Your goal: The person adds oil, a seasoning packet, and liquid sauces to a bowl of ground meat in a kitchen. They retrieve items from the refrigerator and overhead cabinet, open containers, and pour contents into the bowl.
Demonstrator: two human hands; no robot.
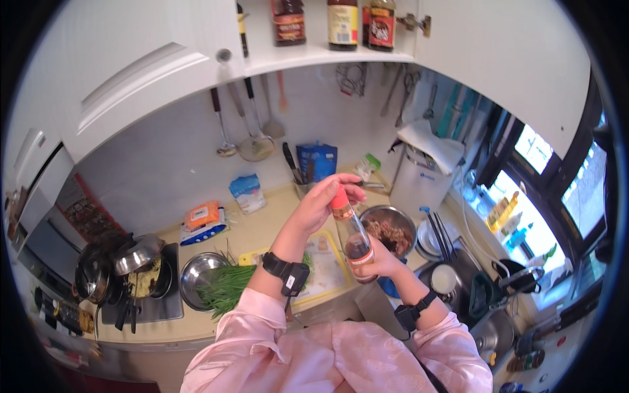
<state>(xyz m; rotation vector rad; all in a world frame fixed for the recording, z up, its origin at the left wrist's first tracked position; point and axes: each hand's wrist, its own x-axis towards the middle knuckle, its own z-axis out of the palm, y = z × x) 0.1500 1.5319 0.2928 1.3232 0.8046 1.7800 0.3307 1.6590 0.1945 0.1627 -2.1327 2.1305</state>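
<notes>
A glass bottle [357,241] of dark sauce, with a red cap [339,196], is tilted in front of me. Its lower part is gripped by my right hand [384,261]. At the top, the thumb and fingers of my left hand [322,199] are around the cap. Just behind the bottle, a steel bowl [414,231] contains minced meat [393,235] with a dark patch of liquid on it. Under my left forearm lies a yellow-rimmed cutting board [339,272] with chopped greens, partly hidden by the arm. Long green chives [228,287] stretch over a second steel bowl [191,275].
A pan with yellow food [147,280] sits on the cooktop [169,290] at left. The sink [459,275] is at right, beside stacked plates [428,240]. Overhead, an open cabinet door [501,64] and a shelf [314,58] with bottles project. Ladles [227,147] hang on the wall.
</notes>
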